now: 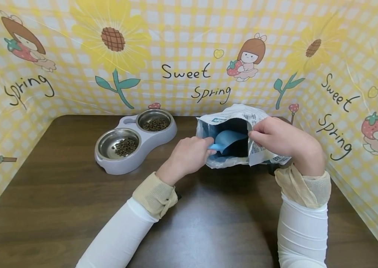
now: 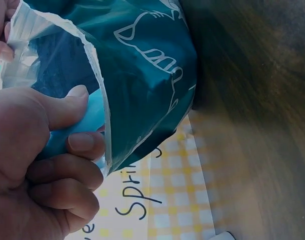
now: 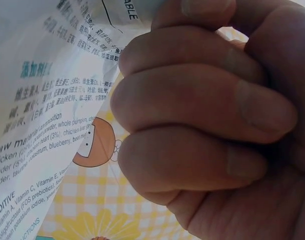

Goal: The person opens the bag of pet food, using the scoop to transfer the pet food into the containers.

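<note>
A pet food bag [image 1: 257, 150] lies with its mouth towards me, white with printed text on one side and teal [image 2: 147, 75] on another. Its rim is pinched by my right hand [image 1: 284, 139], the fingers curled in the right wrist view. My left hand [image 1: 190, 154] grips the handle of a light blue scoop [image 1: 229, 138] at the bag's mouth. The scoop's bowl is inside the bag; whether kibble lies in it cannot be seen. In the left wrist view, thumb and fingers close round the blue handle [image 2: 57, 142].
Left of the bag stands a grey double feeder [image 1: 150, 143] with two steel bowls. Brown kibble lies in the near bowl [image 1: 125, 147] and the far bowl [image 1: 155, 125]. A yellow checked cloth [image 1: 182, 44] walls the back and sides of the dark wooden table [image 1: 58, 193].
</note>
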`<state>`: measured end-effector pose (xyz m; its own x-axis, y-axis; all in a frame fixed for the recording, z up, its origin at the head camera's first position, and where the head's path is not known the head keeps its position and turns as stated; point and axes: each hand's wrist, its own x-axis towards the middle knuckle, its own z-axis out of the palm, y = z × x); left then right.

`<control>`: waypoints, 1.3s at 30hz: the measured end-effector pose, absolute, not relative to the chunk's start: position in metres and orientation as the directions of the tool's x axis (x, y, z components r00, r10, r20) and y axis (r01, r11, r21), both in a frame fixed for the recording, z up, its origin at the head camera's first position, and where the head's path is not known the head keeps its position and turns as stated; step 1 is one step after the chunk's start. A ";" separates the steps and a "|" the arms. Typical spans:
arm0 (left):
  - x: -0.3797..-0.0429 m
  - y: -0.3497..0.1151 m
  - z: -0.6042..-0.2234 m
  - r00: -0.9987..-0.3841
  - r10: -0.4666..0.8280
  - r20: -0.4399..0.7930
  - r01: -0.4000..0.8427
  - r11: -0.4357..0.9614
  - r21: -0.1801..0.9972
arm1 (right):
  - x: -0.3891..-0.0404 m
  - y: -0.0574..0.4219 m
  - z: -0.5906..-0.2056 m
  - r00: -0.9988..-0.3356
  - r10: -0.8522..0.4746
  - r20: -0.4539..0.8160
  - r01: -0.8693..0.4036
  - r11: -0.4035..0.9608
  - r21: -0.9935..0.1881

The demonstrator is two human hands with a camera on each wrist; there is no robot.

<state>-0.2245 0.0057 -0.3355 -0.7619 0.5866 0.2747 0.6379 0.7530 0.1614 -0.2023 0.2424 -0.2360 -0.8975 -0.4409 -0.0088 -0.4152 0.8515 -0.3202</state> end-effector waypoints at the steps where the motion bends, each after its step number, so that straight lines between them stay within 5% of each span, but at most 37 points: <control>1: -0.225 0.005 -0.335 -0.764 0.586 0.270 0.636 0.754 0.164 | -0.202 0.242 -0.236 -0.897 -0.441 -0.008 -0.416 0.851 -0.320; 22: -0.224 0.002 -0.331 -0.779 0.597 0.193 0.627 0.751 0.208 | -0.202 0.242 -0.236 -0.903 -0.429 -0.026 -0.398 0.856 -0.329; 39: -0.224 -0.004 -0.324 -0.856 0.512 0.072 0.476 0.727 0.495 | -0.202 0.242 -0.236 -0.904 -0.427 -0.026 -0.394 0.856 -0.334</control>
